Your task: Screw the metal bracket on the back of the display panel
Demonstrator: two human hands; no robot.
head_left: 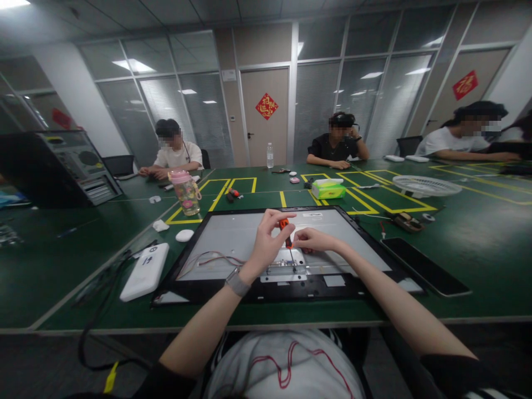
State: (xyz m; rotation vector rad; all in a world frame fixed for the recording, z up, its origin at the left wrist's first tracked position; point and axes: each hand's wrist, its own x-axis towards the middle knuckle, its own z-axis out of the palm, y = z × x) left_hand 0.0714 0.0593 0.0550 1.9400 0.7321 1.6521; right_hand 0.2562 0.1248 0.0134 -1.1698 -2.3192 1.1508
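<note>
A screwdriver (285, 225) with an orange and black handle stands nearly upright, its tip down at a metal bracket (283, 271) near the front edge of a flat display panel (220, 238). My left hand (268, 238), with a watch on the wrist, grips the handle between thumb and fingers. Just to the right, my right hand (311, 240) is held with curled fingers close to the screwdriver's lower handle; what its fingertips hold, if anything, is hidden. Thin wires (216, 257) lie across the panel's left part. The panel lies flat with its grey back facing up inside a black frame.
Left of the panel are a white power bank (145, 271), a cable and a pink-lidded bottle (184, 191). A black phone (426, 267) lies to the right. Beyond stand a green tissue pack (328, 189) and a white fan grille (426, 184). Several people sit across the table.
</note>
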